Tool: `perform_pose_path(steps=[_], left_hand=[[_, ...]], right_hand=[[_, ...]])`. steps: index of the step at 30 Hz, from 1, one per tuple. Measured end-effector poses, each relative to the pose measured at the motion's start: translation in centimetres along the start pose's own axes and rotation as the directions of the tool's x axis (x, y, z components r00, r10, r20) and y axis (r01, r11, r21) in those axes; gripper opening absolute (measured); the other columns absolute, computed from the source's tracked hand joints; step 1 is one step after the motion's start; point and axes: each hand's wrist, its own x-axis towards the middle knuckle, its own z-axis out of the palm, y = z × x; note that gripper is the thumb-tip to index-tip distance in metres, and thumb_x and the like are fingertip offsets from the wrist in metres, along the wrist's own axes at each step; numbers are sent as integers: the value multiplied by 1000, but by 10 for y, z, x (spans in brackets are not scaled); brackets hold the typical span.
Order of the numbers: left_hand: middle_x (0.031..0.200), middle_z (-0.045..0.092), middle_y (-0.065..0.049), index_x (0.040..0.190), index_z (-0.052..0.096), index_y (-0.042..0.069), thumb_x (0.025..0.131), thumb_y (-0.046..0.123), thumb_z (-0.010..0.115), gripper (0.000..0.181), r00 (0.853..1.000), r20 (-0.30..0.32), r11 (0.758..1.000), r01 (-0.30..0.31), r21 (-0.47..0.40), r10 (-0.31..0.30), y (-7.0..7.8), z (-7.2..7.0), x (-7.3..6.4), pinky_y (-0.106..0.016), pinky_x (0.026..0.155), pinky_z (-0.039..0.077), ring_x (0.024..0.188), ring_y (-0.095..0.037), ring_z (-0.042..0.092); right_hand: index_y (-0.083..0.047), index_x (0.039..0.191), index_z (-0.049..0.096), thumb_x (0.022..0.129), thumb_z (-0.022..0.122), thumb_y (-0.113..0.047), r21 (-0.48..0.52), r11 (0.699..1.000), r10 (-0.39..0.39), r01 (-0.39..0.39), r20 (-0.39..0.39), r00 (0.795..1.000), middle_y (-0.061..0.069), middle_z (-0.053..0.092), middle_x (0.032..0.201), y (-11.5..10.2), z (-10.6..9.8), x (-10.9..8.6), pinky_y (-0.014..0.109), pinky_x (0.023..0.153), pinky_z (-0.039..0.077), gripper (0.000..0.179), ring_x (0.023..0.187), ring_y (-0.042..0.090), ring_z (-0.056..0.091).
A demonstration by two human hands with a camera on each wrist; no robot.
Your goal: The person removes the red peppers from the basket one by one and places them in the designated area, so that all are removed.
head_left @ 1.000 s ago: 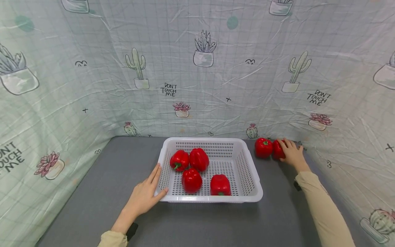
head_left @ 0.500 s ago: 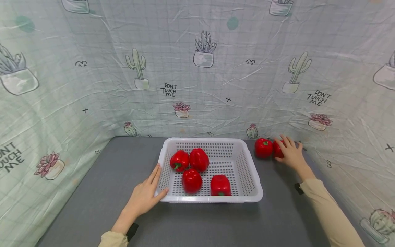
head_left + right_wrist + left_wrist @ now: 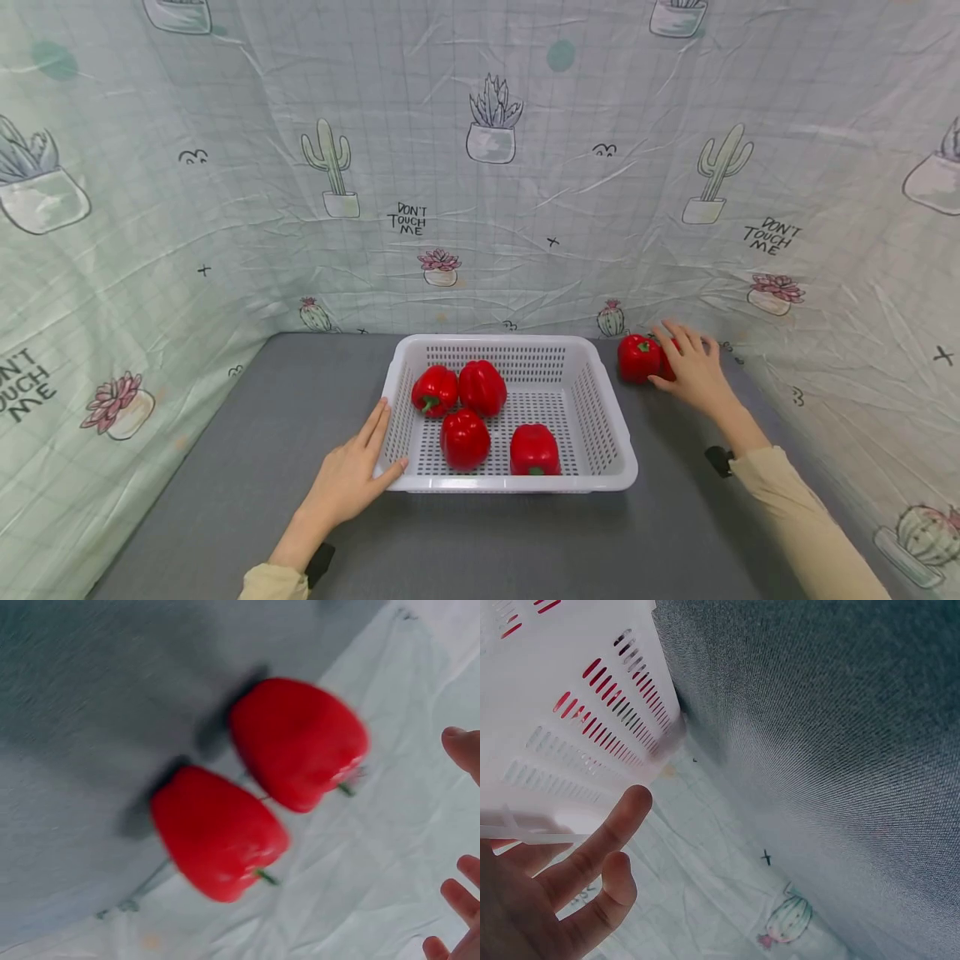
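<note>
A white perforated plastic basket stands on the grey table with several red bell peppers inside. My left hand rests at its left rim, fingers extended along the side and thumb by the front corner. In the left wrist view, fingers lie beside the slotted basket wall. At the back right, two more red bell peppers sit side by side on the table. Over the right one hovers my right hand, fingers spread, partly hiding it. The right wrist view shows the fingers apart from both peppers.
Behind the table hangs a pale cloth printed with cacti, creased and reaching down to the back and side edges. The grey table extends in front of the basket and to its left. The peppers at the back right are close to the cloth.
My right hand has drawn off the right-hand pepper and shifted left, towards the pepper beside it. The left hand keeps its place on the basket, and the peppers look unmoved.
</note>
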Motion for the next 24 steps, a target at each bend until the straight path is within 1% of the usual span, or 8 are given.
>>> perform_pose_path(steps=[5, 11, 13, 15, 17, 20, 22, 24], left_hand=[[146, 27, -8, 141, 26, 6, 80, 45, 58, 79, 1000, 0, 1000, 3, 0, -3, 0, 0, 0, -38, 64, 47, 98, -27, 58], [147, 27, -8, 141, 26, 7, 80, 44, 58, 78, 1000, 5, 1000, 9, -2, -9, 0, 0, 0, -38, 64, 47, 99, -27, 58], [147, 26, -7, 141, 26, 7, 80, 45, 57, 78, 1000, 5, 1000, 7, 0, -7, 0, 0, -1, -36, 62, 46, 98, -26, 58], [147, 26, -7, 141, 26, 7, 80, 45, 56, 77, 1000, 4, 1000, 5, 4, -5, 0, 0, -1, -34, 60, 45, 97, -26, 59], [147, 26, -7, 141, 26, 7, 80, 45, 56, 77, 1000, 4, 1000, 4, 5, -4, 0, -1, 0, -33, 60, 45, 96, -26, 59], [147, 26, -7, 141, 26, 7, 80, 44, 57, 77, 1000, 8, 1000, 6, 5, -6, 0, -1, 0, -33, 60, 45, 96, -25, 59], [147, 26, -7, 141, 26, 7, 80, 44, 57, 78, 1000, 14, 1000, 10, 3, -10, 0, -1, 1, -34, 61, 46, 97, -25, 58], [147, 26, -7, 141, 26, 7, 80, 46, 56, 78, 1000, 18, 1000, 11, -1, -11, 0, 0, 1, -34, 61, 46, 97, -25, 58]], right_hand=[[0, 127, 42, 64, 75, -21, 17, 997, -68, 69, -73, 995, 21, 40, 129, -19, -9, 1, 58, 87, 23, 74, 110, 38, 39], [-2, 128, 43, 64, 75, -23, 53, 988, -134, 142, -134, 982, 20, 45, 127, -40, -17, -3, 56, 87, 25, 74, 111, 35, 41], [-2, 128, 43, 64, 75, -23, 65, 986, -147, 156, -136, 980, 19, 45, 128, -48, -20, -5, 56, 86, 26, 75, 111, 34, 42], [-4, 130, 42, 75, 67, -40, 70, 985, -149, 158, -123, 981, 19, 44, 129, -55, -22, -7, 56, 86, 26, 70, 112, 34, 42], [-5, 131, 41, 75, 66, -41, 71, 985, -148, 156, -103, 984, 18, 43, 131, -62, -25, -9, 57, 87, 25, 70, 112, 35, 42], [-6, 130, 42, 74, 66, -43, 51, 984, -166, 171, -89, 982, 17, 43, 131, -71, -27, -12, 56, 88, 25, 72, 113, 34, 42], [-5, 129, 44, 63, 77, -29, 45, 980, -191, 196, -94, 977, 17, 44, 131, -76, -28, -13, 55, 89, 26, 78, 114, 33, 42], [-4, 128, 45, 62, 77, -28, 47, 973, -221, 227, -102, 970, 17, 44, 130, -81, -28, -15, 54, 88, 27, 78, 114, 31, 41]])
